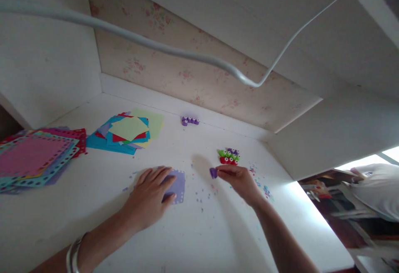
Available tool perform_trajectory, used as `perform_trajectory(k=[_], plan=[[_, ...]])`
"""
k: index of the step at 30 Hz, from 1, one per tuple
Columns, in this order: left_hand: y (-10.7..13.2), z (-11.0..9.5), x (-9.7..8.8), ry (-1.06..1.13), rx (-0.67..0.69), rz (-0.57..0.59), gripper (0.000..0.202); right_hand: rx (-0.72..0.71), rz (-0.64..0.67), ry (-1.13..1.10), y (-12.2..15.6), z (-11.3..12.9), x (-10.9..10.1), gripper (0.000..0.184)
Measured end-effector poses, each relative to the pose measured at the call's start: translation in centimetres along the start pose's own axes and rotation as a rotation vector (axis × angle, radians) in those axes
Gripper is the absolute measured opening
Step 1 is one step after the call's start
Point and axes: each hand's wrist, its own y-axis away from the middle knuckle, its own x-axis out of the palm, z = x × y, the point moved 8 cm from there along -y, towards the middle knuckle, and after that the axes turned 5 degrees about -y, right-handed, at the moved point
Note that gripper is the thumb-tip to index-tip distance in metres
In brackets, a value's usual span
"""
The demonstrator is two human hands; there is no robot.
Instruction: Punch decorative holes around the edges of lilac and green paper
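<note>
My left hand [152, 196] lies flat on a small purple paper sheet [178, 186], its fingers spread. Punched holes run along the sheet's visible edges, and the hand covers its left part. Just right of the sheet, my right hand [237, 177] pinches a small purple paper punch [213, 173] between thumb and fingertips, apart from the sheet. Behind that hand stands a cluster of red, green and purple punches [230, 156] with white dots on top. Several purple punches [190, 120] stand in a group near the back wall.
Hole-edged coloured sheets [37, 156] are piled at the left. Another stack of plain coloured paper [129, 129] lies behind them. Tiny paper dots [202, 196] are scattered over the white tabletop [174, 239]. A pale cable [174, 50] crosses above. At the right, another person's light-clothed body [378, 190] shows.
</note>
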Motion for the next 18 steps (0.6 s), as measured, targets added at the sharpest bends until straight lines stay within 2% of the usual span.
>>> perform_trajectory(k=[2,4,7,9,12,18], plan=[[0.0,0.0,0.0,0.0,0.003,0.003,0.04,-0.027,-0.154,0.041,-2.6,-0.9,-4.0,0.033],[-0.1,0.0,0.0,-0.002,0.003,0.006,0.04,-0.013,-0.265,0.296,-5.2,-2.0,-7.3,0.036],[-0.1,0.1,0.0,-0.006,-0.001,0.016,0.04,0.003,-0.318,0.461,-8.7,-3.3,-10.1,0.03],[-0.2,0.1,0.0,-0.008,-0.004,0.027,0.041,-0.008,-0.285,0.531,-10.4,-3.9,-10.4,0.023],[-0.2,0.1,-0.1,-0.004,-0.004,0.035,0.04,-0.035,-0.182,0.635,-11.9,-4.7,-9.4,0.019],[-0.1,0.1,-0.2,0.022,-0.014,0.029,0.04,-0.022,-0.031,0.79,-12.6,-6.3,-8.0,0.019]])
